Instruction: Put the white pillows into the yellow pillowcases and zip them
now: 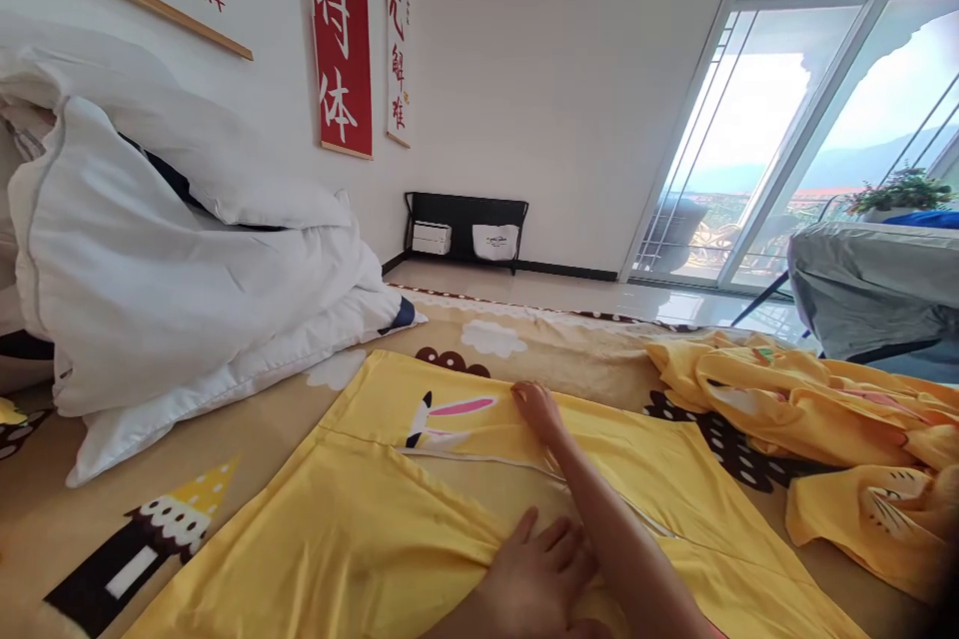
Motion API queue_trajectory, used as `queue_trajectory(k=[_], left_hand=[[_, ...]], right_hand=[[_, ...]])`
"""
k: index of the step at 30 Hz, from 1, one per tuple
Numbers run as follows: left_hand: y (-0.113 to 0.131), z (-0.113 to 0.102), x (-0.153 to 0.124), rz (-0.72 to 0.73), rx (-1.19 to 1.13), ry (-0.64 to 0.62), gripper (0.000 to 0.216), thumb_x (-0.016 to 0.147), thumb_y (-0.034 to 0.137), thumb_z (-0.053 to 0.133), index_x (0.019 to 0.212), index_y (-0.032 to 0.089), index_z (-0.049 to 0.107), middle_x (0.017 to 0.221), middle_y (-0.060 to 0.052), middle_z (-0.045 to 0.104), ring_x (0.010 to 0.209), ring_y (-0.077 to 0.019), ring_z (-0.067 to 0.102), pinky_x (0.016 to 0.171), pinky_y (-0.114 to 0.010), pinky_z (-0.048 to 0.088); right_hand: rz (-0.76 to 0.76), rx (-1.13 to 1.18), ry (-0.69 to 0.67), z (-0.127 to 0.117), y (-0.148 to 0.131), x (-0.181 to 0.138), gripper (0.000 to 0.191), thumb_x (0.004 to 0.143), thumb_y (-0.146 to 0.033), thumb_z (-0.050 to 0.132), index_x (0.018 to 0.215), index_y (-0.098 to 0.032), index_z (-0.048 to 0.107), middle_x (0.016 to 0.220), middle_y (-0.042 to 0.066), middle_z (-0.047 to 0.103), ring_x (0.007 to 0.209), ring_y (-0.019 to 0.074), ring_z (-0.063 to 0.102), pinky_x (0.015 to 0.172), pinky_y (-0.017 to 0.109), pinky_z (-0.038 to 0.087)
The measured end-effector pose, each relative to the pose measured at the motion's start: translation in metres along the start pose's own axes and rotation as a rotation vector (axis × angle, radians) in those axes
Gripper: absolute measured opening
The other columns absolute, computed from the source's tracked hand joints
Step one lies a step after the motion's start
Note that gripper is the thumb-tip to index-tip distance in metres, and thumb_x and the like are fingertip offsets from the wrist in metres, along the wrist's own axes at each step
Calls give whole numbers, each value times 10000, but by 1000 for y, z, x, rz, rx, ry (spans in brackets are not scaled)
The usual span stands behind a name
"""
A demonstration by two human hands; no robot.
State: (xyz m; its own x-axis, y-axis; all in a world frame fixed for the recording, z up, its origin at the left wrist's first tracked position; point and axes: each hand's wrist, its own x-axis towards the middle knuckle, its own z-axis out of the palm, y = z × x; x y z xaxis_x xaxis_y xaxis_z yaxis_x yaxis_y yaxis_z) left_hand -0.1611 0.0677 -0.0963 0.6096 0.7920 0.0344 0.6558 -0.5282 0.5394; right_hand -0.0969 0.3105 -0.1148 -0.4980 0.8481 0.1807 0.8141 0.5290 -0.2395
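Note:
A yellow pillowcase with a printed rabbit ear lies spread out in front of me. Across it runs a long opening with a white, zip-like edge, and a lighter inner layer shows through the gap. My left hand lies over this opening, its fingers spread on the cloth and nothing visible in them. Farther off, my right hand rests on the far part of the pillowcase near its edge, fingers slightly bent. The right forearm crosses over the opening and hides part of it.
White bedding is heaped at left on the patterned bed sheet. Crumpled yellow fabric lies at right. Beyond the bed are a low black rack, a grey-covered table and sliding glass doors.

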Motion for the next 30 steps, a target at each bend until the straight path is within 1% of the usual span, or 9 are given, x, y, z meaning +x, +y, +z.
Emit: queue_trajectory(k=[2, 5, 9, 12, 17, 20, 23, 27, 30], left_hand=[[-3, 3, 1, 2, -9, 2, 704, 938, 584, 332, 1505, 179, 231, 1563, -131, 237, 1462, -275, 153, 1178, -547, 51], [-6, 5, 1, 17, -16, 25, 704, 937, 582, 332, 1502, 174, 236, 1561, -140, 238, 1461, -278, 157, 1175, -552, 60], [-6, 4, 0, 21, -27, 37, 696, 937, 566, 345, 1506, 182, 225, 1556, -139, 253, 1458, -284, 166, 1174, -558, 63], [-4, 1, 1, 4, -39, 5, 705, 935, 566, 357, 1507, 175, 228, 1557, -149, 242, 1459, -292, 154, 1172, -568, 46], [-4, 2, 3, 12, -10, 4, 683, 947, 517, 372, 1515, 177, 206, 1567, -141, 217, 1466, -280, 125, 1176, -563, 34], [-6, 5, 5, 36, -1, 10, 664, 961, 499, 337, 1531, 228, 130, 1575, -102, 208, 1468, -285, 98, 1165, -601, 56], [-7, 5, 5, 65, 6, 17, 672, 963, 492, 335, 1535, 266, 65, 1580, -77, 198, 1468, -297, 81, 1153, -632, 50], [-6, 2, 3, 58, -5, 19, 699, 951, 538, 338, 1531, 219, 112, 1583, -98, 182, 1471, -286, 76, 1164, -604, 43], [-3, 0, 3, 9, -39, -10, 686, 949, 541, 348, 1513, 176, 206, 1570, -132, 213, 1467, -281, 109, 1175, -567, 28]], right_hand=[[53, -28, 18, 1, 4, 5, 306, 919, -257, 412, 1066, -163, 664, 1133, 122, 657, 1117, 237, 549, 938, 354, 371], [71, -55, -11, 6, 6, 9, 181, 877, -265, 524, 974, -168, 643, 990, 71, 670, 985, 206, 576, 846, 331, 397], [42, -75, -15, 8, 4, 13, 117, 884, -257, 533, 905, -165, 603, 932, 30, 645, 919, 181, 563, 833, 337, 375], [25, -88, 29, 5, 1, 16, 131, 907, -205, 458, 914, -181, 587, 986, 54, 643, 962, 192, 541, 832, 325, 330], [-13, -137, 81, 3, -7, 21, 231, 944, -161, 339, 1022, -175, 556, 1110, 120, 606, 1045, 221, 505, 889, 336, 273], [1, -160, 76, 7, -9, 23, 246, 947, -151, 317, 1037, -160, 546, 1098, 137, 608, 1041, 232, 515, 891, 340, 276], [36, -161, 71, 9, -9, 24, 245, 958, -186, 316, 1042, -159, 545, 1093, 136, 619, 1029, 237, 534, 870, 336, 304], [55, -151, 81, 4, -19, 16, 325, 976, -233, 272, 1096, -143, 561, 1111, 159, 628, 1069, 265, 535, 901, 363, 315], [14, -134, 88, 5, -42, -5, 447, 997, -328, 213, 1268, -128, 508, 1272, 189, 562, 1193, 285, 482, 974, 396, 295]])
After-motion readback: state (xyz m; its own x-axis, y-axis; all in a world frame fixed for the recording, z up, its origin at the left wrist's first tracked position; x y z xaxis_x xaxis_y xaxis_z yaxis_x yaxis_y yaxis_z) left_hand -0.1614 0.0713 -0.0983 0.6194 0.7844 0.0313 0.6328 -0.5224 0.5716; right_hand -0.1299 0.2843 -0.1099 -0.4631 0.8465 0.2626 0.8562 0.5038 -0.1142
